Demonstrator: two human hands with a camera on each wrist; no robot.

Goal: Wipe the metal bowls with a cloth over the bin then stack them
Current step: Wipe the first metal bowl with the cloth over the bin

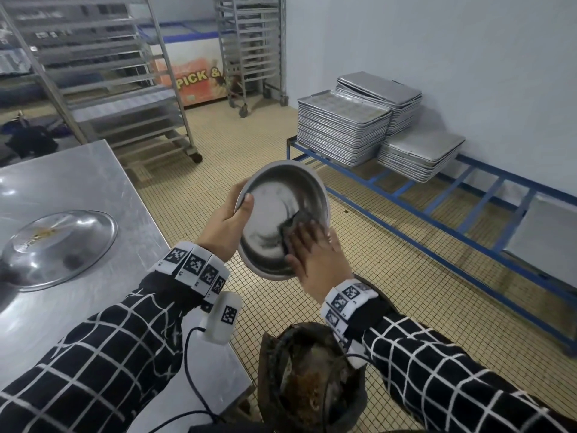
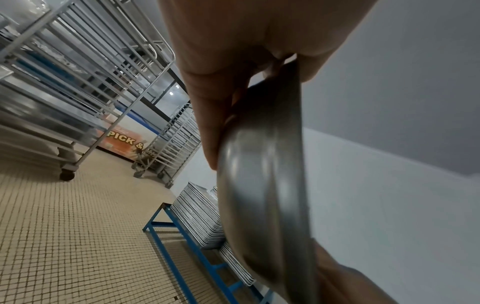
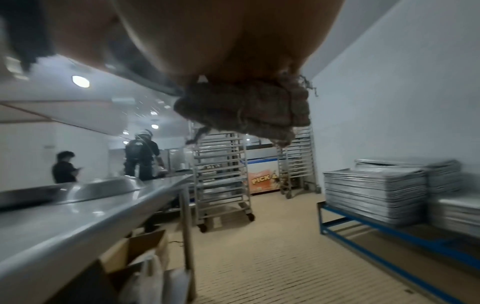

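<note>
The left hand point(image 1: 225, 220) grips the rim of a round, shiny steel bowl point(image 1: 274, 210); the right hand point(image 1: 318, 254) presses a frayed, coarse cloth point(image 3: 246, 109) inside it, above the grimy bin point(image 1: 312, 379).

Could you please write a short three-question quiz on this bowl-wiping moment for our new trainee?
1. True or false: the left hand grips the metal bowl by its rim.
2. What does the right hand press against the bowl's inside? A) a sponge brush B) a dark cloth C) nothing
3. Fill in: the upside-down bowl rests on the steel ____.

Key
1. True; the thumb lies inside the rim.
2. B; the bin stands on the floor nearer the person than the bowl.
3. Table.
</note>
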